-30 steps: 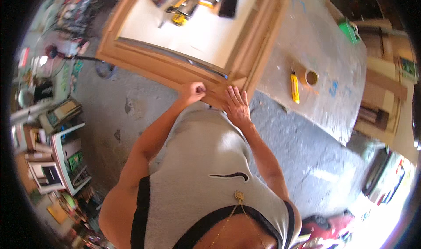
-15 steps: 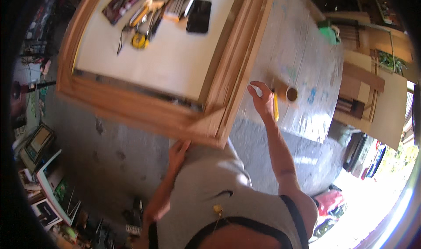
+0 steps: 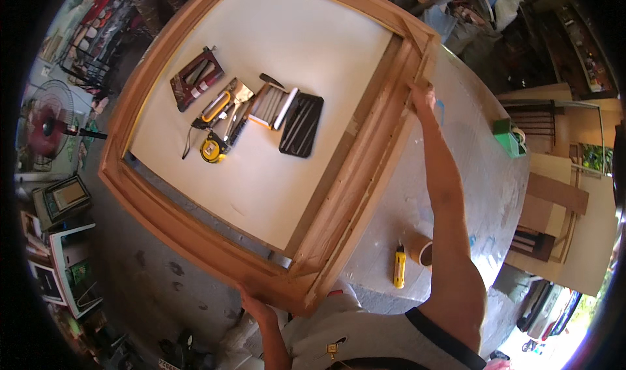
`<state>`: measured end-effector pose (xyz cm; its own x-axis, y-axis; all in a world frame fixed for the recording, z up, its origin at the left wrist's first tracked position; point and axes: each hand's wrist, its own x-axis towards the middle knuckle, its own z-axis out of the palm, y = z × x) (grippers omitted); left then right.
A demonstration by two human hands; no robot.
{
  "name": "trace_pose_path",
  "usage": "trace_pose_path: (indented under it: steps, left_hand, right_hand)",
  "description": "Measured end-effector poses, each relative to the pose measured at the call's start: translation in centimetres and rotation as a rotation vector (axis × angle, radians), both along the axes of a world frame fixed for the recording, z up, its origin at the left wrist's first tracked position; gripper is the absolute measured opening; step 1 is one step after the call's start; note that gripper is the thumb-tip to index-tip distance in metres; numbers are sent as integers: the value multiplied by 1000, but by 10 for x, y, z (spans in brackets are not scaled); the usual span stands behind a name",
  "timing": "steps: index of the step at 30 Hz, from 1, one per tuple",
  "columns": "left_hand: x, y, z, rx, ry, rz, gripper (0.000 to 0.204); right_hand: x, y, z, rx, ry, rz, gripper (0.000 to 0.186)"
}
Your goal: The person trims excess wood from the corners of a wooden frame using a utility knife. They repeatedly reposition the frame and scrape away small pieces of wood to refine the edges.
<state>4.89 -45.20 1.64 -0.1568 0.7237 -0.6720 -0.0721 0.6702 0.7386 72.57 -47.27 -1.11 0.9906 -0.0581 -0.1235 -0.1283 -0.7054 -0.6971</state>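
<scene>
A large brown wooden frame (image 3: 365, 184) with a white board (image 3: 261, 31) set inside it lies tilted across the grey worktable (image 3: 456, 168). My left hand (image 3: 259, 309) is closed on its near edge, close to the near corner; part of the fingers is hidden by the wood. My right arm stretches forward, and my right hand (image 3: 422, 97) grips the outer edge of the right rail near the far corner. On the board rest a dark red staple gun (image 3: 197, 80), a yellow-and-black tape measure (image 3: 212, 149), a black case of bits (image 3: 302, 125) and several other hand tools.
On the worktable, right of the frame, lie a yellow utility knife (image 3: 399, 269) and a brown tube-like roll (image 3: 422, 250). A green tape dispenser (image 3: 508, 139) stands near the right edge. A fan (image 3: 55, 125) and framed pictures (image 3: 62, 199) are at the left.
My right hand has gone from hovering beside the rail to holding it farther away. My left hand stays at the near edge. The head view has shifted, showing more of the frame.
</scene>
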Motion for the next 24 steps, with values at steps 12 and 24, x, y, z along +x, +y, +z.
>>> trace_pose_path:
  steps: [12, 24]
  left_hand:
    - [0, 94, -21, 122, 298, 86, 64]
    - [-52, 167, 36, 33, 680, -55, 68]
  right_hand:
    - [83, -11, -26, 105, -7, -75, 72]
    - [82, -36, 30, 794, 281, 111, 50]
